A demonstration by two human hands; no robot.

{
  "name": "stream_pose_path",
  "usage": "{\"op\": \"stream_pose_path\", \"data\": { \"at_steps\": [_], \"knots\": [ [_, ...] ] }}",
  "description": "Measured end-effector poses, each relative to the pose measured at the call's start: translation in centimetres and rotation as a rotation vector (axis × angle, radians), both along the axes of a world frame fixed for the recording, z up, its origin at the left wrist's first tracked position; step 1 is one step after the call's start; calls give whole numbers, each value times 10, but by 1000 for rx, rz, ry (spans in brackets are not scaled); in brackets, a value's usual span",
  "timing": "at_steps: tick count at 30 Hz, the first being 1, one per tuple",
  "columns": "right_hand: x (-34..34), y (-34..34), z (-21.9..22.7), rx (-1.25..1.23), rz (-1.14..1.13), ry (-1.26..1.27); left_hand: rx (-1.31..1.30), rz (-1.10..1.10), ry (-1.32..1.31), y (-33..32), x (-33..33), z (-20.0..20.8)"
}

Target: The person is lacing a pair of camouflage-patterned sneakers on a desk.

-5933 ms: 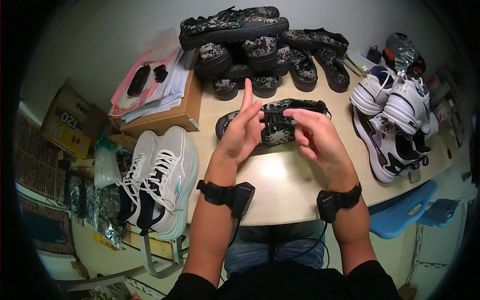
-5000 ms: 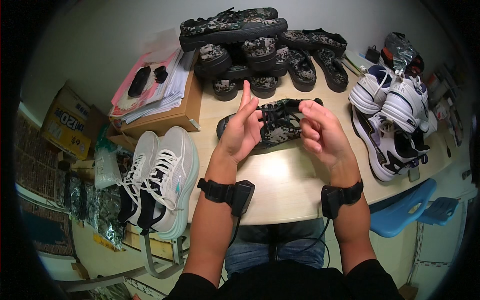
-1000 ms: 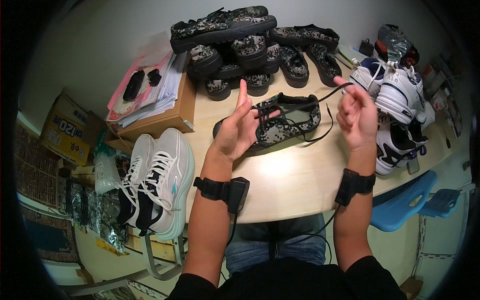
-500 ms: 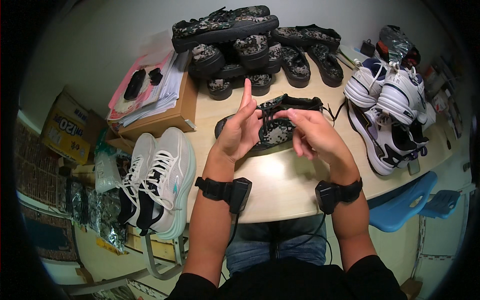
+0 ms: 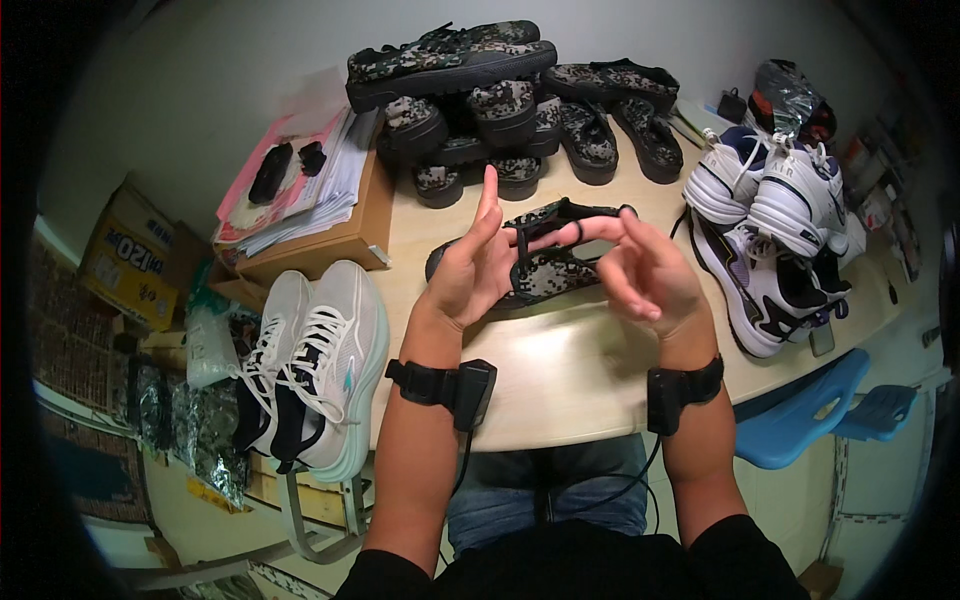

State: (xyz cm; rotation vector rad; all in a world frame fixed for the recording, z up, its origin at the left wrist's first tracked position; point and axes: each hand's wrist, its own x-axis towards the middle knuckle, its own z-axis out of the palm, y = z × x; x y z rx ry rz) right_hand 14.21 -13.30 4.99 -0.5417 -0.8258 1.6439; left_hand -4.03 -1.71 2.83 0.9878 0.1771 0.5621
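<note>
The half-open left hand (image 5: 472, 272) lies against the shoe (image 5: 552, 276), likely steadying it, while the loosely curled right hand (image 5: 655, 275) meets the lace (image 5: 579, 233), its hold unclear.

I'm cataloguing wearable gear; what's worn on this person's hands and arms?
The left hand and right hand wear no gloves. Near each wrist is a black strap carrying a boxy black device, with a thin dark cable running down from it. The sleeves are black and short.
</note>
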Motion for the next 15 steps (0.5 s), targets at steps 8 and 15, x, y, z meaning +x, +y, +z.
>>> {"op": "stream_pose_path", "data": {
  "at_steps": [8,15],
  "knots": [
    [38,-5,-1,229,-37,258,-8,-12,-33,7,-3,-2],
    [57,-1,-9,196,-223,657,29,18,16,5,-2,1]
  ]
}}
